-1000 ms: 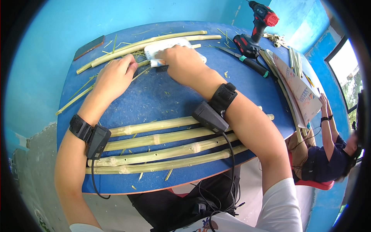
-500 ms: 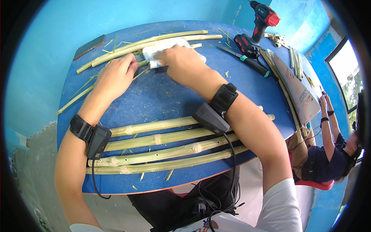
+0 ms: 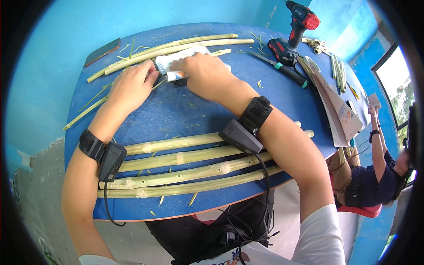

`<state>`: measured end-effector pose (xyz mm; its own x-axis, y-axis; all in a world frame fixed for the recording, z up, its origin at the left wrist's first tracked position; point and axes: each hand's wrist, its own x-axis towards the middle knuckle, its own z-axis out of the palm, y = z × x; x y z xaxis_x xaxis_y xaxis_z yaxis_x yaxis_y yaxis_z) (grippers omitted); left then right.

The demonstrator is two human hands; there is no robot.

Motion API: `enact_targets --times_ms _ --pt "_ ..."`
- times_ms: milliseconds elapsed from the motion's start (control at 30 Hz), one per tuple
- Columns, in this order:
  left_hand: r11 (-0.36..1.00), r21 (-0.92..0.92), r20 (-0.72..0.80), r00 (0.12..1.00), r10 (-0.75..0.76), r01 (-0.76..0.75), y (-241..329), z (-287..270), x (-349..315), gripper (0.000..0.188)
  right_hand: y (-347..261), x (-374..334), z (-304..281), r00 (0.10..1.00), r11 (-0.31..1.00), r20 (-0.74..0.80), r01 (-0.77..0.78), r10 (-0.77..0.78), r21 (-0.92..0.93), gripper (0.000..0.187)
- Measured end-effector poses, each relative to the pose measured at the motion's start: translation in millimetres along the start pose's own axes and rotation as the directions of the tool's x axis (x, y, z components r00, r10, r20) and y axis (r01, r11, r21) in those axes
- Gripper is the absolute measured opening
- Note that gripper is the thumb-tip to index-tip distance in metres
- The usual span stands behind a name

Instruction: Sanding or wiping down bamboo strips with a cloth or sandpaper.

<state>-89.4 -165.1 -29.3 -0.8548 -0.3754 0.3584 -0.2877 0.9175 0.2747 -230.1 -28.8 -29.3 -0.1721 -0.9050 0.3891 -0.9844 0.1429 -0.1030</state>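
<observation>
My left hand (image 3: 134, 81) is closed near the far left of the table, its thumb and fingers curled by a small dark thing (image 3: 160, 80). A thin bamboo strip (image 3: 157, 85) pokes out beside those fingertips; how it is gripped stays hidden. My right hand (image 3: 205, 73) is closed on a white sheet with coloured print (image 3: 169, 61), bunched under its fingers, with a dark part showing below. Just beyond both hands lie two long bamboo poles (image 3: 194, 44). Nearer me, several thicker bamboo poles (image 3: 181, 158), some with drilled holes, lie side by side beneath my forearms.
A cordless drill (image 3: 291, 39) stands at the far right, beside a handsaw (image 3: 282, 70). A dark flat slab (image 3: 102, 52) lies far left. Cardboard (image 3: 338, 108) and short bamboo pieces (image 3: 338, 73) are on the right, where another person (image 3: 371, 181) sits. Shavings litter the blue table (image 3: 198, 106).
The right hand and the white sheet have shifted slightly left, toward my left hand, which stays nearly in place. The other person's hands now hold up a light-coloured piece, and the cardboard has moved.
</observation>
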Motion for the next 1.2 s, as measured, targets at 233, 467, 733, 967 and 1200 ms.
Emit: enact_targets --times_ms 233,467,733,967,1200 --pt "1.000 0.011 -0.014 1.000 -0.013 0.013 2 -1 -3 0.018 17 -1 -15 0.974 0.963 0.035 -0.217 0.225 -0.161 0.015" --pt "0.996 0.034 -0.079 0.994 0.080 -0.078 -3 2 -5 0.017 3 0 2 0.999 0.998 -0.024 0.042 -0.043 -0.044 0.039" --pt "0.994 0.028 -0.072 0.991 0.109 -0.107 -9 2 -4 0.026 5 -1 -20 0.973 0.953 -0.014 -0.227 0.229 -0.200 0.012" --pt "1.000 -0.012 0.006 1.000 -0.008 0.008 6 -3 -5 0.023 2 -1 -11 0.997 0.985 -0.015 -0.083 0.082 -0.153 0.012" --pt "0.999 -0.048 0.003 1.000 0.024 -0.023 4 -1 -6 0.021 1 0 1 0.998 0.995 -0.068 -0.014 0.008 -0.101 0.027"
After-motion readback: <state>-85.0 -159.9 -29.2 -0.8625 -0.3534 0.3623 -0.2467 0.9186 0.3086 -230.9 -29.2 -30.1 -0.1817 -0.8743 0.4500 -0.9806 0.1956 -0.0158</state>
